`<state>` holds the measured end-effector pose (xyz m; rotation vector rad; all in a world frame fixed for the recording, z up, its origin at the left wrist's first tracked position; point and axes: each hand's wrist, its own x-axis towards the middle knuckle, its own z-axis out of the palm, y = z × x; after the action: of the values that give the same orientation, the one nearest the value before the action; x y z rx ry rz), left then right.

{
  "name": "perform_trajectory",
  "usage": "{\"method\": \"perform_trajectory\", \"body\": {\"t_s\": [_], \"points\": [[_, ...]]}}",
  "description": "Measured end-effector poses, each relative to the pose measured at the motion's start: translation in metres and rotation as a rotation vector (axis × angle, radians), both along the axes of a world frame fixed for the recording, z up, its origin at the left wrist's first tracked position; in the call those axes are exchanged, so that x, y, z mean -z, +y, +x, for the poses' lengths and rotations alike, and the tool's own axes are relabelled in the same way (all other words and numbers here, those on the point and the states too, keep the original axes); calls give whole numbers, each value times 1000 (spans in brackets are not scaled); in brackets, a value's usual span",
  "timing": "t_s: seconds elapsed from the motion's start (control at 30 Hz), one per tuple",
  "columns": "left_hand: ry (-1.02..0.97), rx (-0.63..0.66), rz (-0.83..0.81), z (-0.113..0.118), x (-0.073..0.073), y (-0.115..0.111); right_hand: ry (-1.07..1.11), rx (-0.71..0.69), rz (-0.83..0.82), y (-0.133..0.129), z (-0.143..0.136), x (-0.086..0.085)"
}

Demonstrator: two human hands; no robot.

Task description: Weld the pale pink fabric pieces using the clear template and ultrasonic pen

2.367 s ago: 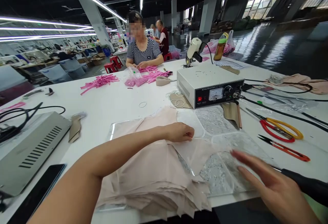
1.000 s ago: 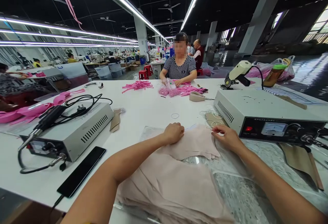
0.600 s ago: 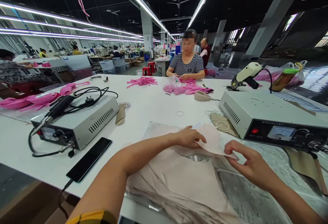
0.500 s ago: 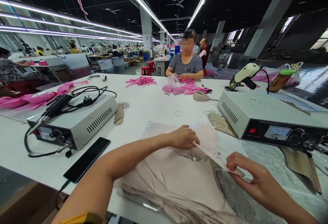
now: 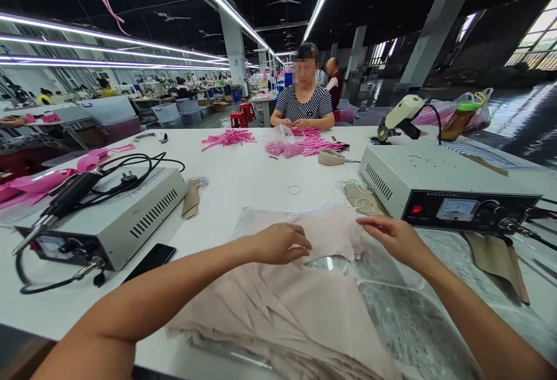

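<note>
A thin pale pink fabric piece (image 5: 333,230) lies flat on a clear plastic sheet in front of me. My left hand (image 5: 281,243) rests at its left side, fingers bent and a gap showing between them and the thumb. At the piece's upper right edge is my right hand (image 5: 394,238), its fingers stretched out and the tips touching the cloth. Nearer to me, a heap of beige-pink fabric (image 5: 304,304) spreads in folds over the table's front, layered at its lower edge.
Grey control boxes stand left (image 5: 117,212) and right (image 5: 448,185), with cables and handheld tools. A black phone (image 5: 152,258) lies beside the left box. Rubber bands (image 5: 363,203) and pink straps (image 5: 228,138) are farther back. Across the table (image 5: 243,177) sits a co-worker (image 5: 303,104).
The fabric edge that both hands held raised now lies flat. My right hand has moved up and left to the far edge, and my left hand has loosened its pinch.
</note>
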<state>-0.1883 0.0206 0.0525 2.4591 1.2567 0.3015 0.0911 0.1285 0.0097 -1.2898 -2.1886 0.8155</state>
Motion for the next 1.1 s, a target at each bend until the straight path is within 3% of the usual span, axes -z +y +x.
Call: {"method": "perform_trajectory", "body": {"t_s": [0.07,0.17,0.27,0.4,0.6,0.77,0.93,1.1], "points": [[59,-76,54,7,14,29,-31,56,8,38,-14,11],[197,-62,45,12,32,57,-84,79,-16,72,-25,28],[209,-41,16,11,39,64,-90,94,-63,81,-23,38],[139,-75,-10,18,31,72,9,114,-105,78,-13,37],[-48,-155,-51,69,17,105,280,60,-144,48,2,9],[-154,-31,-286,114,11,107,464,83,-264,-1,28,-5],[-448,74,-751,139,12,87,630,140,-480,-51,61,4],[-472,-8,-955,160,25,75,764,232,-609,-80,84,19]]}}
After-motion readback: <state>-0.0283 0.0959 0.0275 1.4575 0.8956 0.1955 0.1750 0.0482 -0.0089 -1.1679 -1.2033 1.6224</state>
